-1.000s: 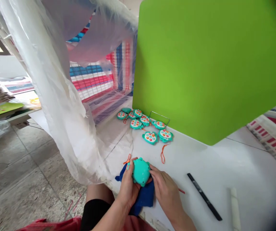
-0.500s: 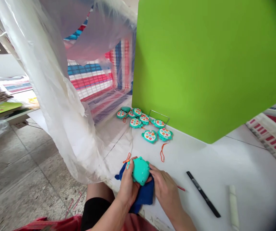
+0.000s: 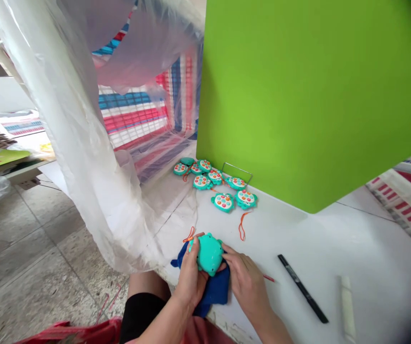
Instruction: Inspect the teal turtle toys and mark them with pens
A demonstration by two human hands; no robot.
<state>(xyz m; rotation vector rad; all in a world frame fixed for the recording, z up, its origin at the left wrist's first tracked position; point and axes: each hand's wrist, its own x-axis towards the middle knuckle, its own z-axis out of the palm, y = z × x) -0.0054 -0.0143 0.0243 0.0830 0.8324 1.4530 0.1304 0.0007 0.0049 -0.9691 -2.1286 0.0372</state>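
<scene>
Toy: a teal turtle-shaped toy (image 3: 210,254) was held just above a blue cloth (image 3: 215,291), plain side turned up.
Left hand (image 3: 189,278): closed around one side, gripping it.
Right hand (image 3: 245,282): pressed against the other side, bracing it.
Nearby: matching toys (image 3: 223,202) were grouped by a green board (image 3: 298,95).

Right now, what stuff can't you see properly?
All in the head view:
- The underside of the teal toy turtle: hidden by the left hand and right hand.
- Most of the blue cloth: hidden under the hands and toy.
- One end of the thin red piece: hidden by the right hand.
- Writing on the black pen: too small and blurred to read.
</scene>
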